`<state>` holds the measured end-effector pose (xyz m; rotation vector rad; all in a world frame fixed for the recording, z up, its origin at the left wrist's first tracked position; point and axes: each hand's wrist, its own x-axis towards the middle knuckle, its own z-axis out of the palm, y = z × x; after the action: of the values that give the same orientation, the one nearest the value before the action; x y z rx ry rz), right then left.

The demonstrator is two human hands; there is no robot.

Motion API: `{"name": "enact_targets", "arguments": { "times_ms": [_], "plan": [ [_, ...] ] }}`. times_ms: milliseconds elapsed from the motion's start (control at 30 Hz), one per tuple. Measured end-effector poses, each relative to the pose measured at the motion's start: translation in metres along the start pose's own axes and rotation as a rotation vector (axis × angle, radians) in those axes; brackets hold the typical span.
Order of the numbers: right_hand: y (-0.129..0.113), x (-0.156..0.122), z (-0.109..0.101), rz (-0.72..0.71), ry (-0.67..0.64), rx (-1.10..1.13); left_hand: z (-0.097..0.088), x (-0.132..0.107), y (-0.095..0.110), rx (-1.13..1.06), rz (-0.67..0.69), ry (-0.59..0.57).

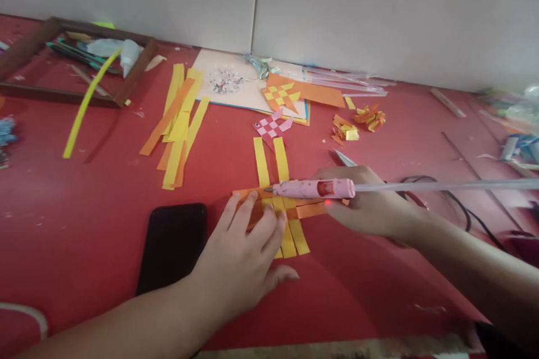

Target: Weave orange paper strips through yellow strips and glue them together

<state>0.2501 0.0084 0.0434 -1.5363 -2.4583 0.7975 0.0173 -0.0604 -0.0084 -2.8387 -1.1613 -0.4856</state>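
Note:
My left hand (244, 258) lies flat with fingers spread, pressing on a weave of yellow and orange paper strips (283, 202) on the red table (84, 224). My right hand (370, 205) is closed round a pink glue gun (314, 188). The gun lies level, its nozzle pointing left over the woven strips just above my left fingertips. A clear glue stick (442, 185) juts out of the gun's back to the right. Two yellow strips (272, 161) run away from the weave toward the wall.
A black phone (172, 247) lies left of my left hand. Loose yellow and orange strips (179, 123), a small pink woven piece (272, 126), an orange-yellow woven piece (281, 95) on a cream sheet (236, 90), paper scraps (357, 122), a wooden frame (76, 61) and a black cable (458, 207) surround the work.

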Motion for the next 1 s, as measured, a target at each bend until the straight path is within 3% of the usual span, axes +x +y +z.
{"name": "enact_targets", "arguments": {
  "times_ms": [200,333,533,1000],
  "plan": [
    [0.001,-0.002,-0.001,0.027,-0.029,-0.104,-0.001,-0.001,0.000,-0.004,-0.003,-0.014],
    [0.001,-0.001,-0.002,-0.054,0.003,-0.144,-0.001,-0.001,0.001,-0.009,0.002,-0.025],
    [-0.003,0.004,-0.003,-0.136,0.045,-0.112,0.000,-0.002,0.001,-0.006,0.007,-0.011],
    [-0.007,0.003,-0.015,-0.123,0.026,-0.041,-0.001,-0.001,0.001,-0.020,0.006,-0.014]
  ]
}}
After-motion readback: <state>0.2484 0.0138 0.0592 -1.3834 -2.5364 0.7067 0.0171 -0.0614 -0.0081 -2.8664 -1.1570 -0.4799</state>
